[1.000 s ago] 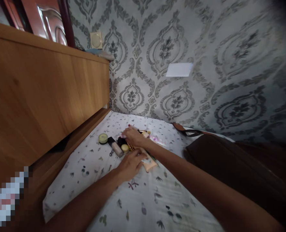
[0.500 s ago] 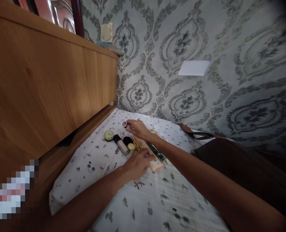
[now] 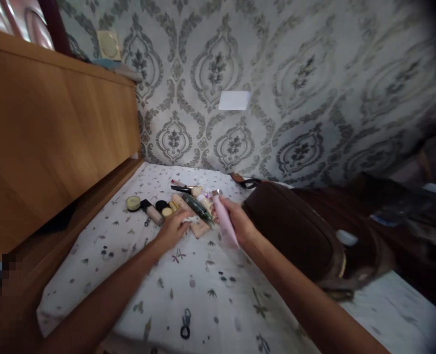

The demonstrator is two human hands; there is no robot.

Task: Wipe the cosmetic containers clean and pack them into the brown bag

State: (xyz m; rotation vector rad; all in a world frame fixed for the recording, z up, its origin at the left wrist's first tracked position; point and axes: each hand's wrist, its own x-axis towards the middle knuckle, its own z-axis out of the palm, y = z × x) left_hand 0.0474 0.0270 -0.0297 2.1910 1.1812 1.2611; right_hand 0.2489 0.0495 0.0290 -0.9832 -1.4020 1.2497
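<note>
My right hand [image 3: 238, 219] is closed around a pale pink tube [image 3: 225, 223], blurred by motion and tilted, with a brownish end at the top. My left hand [image 3: 173, 229] lies low over the near side of a group of cosmetics, its fingers bent but apart. Its fingertips are at a peach-coloured tube [image 3: 200, 228]; whether they press on it I cannot tell. Around it lie a dark green tube [image 3: 197, 206], a bottle of beige liquid with a black cap [image 3: 154, 214], a small yellow-lidded pot [image 3: 166, 212] and a round black item [image 3: 161, 204].
A round jar with a pale green lid [image 3: 132, 203] stands at the left of the group. Thin pencils or brushes [image 3: 184, 189] lie behind. A dark brown bag [image 3: 291, 226] sits at the right. Wooden furniture [image 3: 63, 113] borders the left, patterned wallpaper [image 3: 218, 64] the back.
The view has turned to the right. My right hand has come from the far side of the cosmetics to their right side and now holds the pink tube. My left hand stays near the peach tube.
</note>
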